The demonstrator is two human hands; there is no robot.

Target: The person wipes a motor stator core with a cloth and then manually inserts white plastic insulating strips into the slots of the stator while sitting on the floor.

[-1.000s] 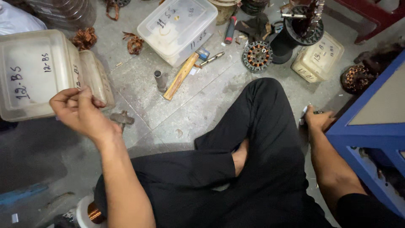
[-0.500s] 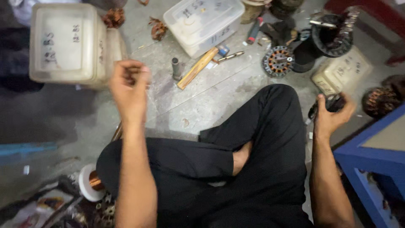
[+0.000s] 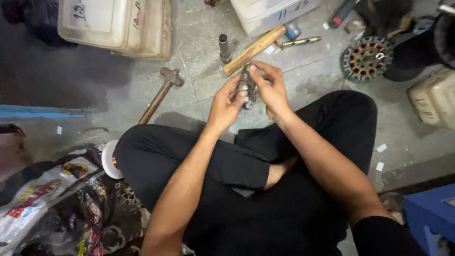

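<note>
**Both hands on the small metal part**

I sit cross-legged on the concrete floor (image 3: 118, 85) and hold a small grey metal part (image 3: 247, 86) up in front of my knees. My left hand (image 3: 226, 102) wraps its lower half, fingers curled closed around it. My right hand (image 3: 270, 87) meets it from the other side, thumb and fingertips pinched on the top end. What the part is exactly I cannot tell; it looks cylindrical and grimy.

Taking the part as my landmark: just beyond it lies a wooden-handled hammer (image 3: 255, 49), with a short metal tube (image 3: 223, 46) standing beside that. Farther left of the part rests a second hammer (image 3: 161, 92) with a rusty head. Well to the right sits a round stator (image 3: 367, 58) with copper windings. Beyond and to the left are pale plastic tubs (image 3: 118, 23).

I judge I am inspecting or twisting the piece. Whatever follows wants a firm left-hand hold while the right fingers work the top.
</note>
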